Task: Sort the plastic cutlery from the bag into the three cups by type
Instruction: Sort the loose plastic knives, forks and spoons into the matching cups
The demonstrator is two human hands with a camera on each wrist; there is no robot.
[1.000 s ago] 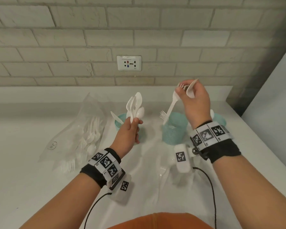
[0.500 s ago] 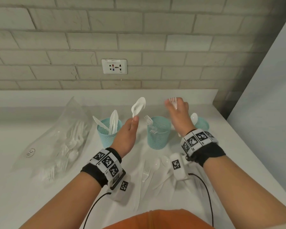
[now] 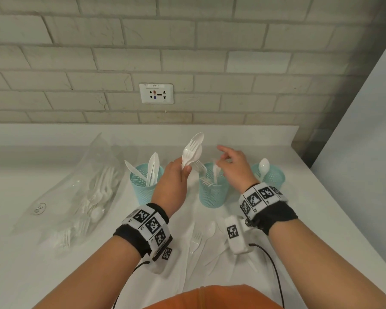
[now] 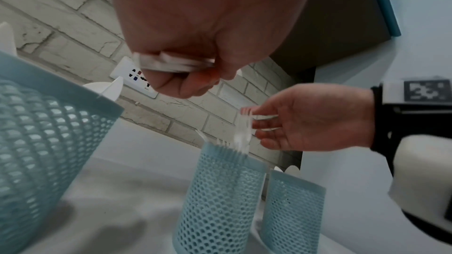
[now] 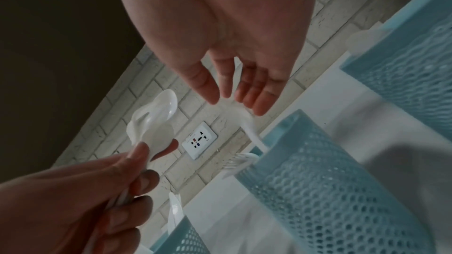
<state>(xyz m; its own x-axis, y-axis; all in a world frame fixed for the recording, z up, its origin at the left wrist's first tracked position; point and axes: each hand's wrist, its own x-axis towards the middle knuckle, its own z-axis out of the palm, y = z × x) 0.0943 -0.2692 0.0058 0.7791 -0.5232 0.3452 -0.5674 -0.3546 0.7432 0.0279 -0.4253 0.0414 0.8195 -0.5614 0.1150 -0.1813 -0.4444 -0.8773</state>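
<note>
Three teal mesh cups stand in a row: the left cup (image 3: 146,188) holds knives, the middle cup (image 3: 212,195) holds forks, and the right cup (image 3: 270,177) holds a spoon. My left hand (image 3: 183,168) grips a bundle of white spoons and a fork (image 3: 192,150) upright, between the left and middle cups. Above the middle cup my right hand (image 3: 223,159) is spread, fingers straight. A blurred white fork (image 5: 247,123) hangs just below its fingertips (image 5: 259,107), its handle inside the middle cup (image 5: 318,181).
A clear plastic bag (image 3: 76,192) with more white cutlery lies at the left. Several loose pieces of cutlery (image 3: 201,237) lie on the white counter (image 3: 321,219) near me. A brick wall with a socket (image 3: 156,93) is behind; a wall panel closes the right side.
My right hand has shifted over the middle cup and opened, letting its fork drop in. My left hand still holds its bundle, moved slightly toward the middle cup.
</note>
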